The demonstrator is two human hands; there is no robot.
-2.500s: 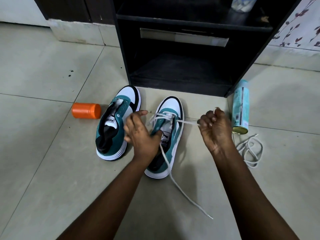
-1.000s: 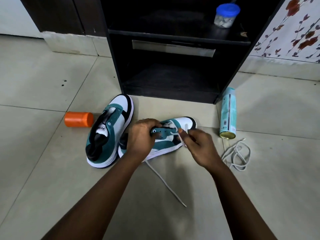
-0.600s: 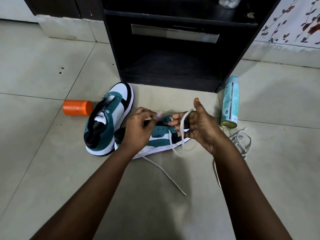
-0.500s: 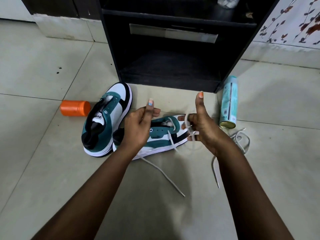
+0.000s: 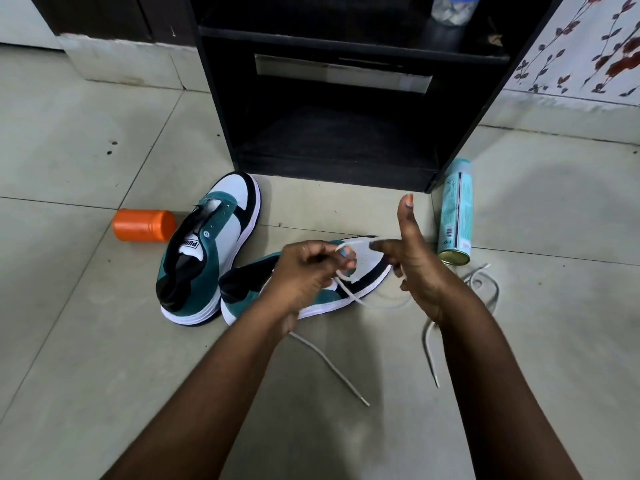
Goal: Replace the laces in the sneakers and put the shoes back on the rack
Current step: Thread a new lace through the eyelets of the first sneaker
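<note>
Two teal, white and black sneakers sit on the tiled floor before a black rack (image 5: 332, 161). The left sneaker (image 5: 207, 251) stands upright without a lace. The right sneaker (image 5: 311, 289) lies tipped on its side, toe to the right. Above it my left hand (image 5: 308, 271) pinches a white lace (image 5: 349, 292) that loops across to my right hand (image 5: 412, 265). My right hand's fingers curl on the lace and its thumb points up. One loose end of the lace trails on the floor toward me. A second white lace (image 5: 485, 289) lies bunched at the right.
An orange cylinder (image 5: 143, 225) lies left of the sneakers. A pale teal spray can (image 5: 455, 213) lies on its side by the rack's right foot. A clear jar with a blue lid (image 5: 450, 6) stands on the rack's upper shelf. Floral wall covering is at the far right.
The right sneaker was turned from upright onto its side, toe to the right. Both hands lifted off the shoe and now hold a loop of lace between them above it.
</note>
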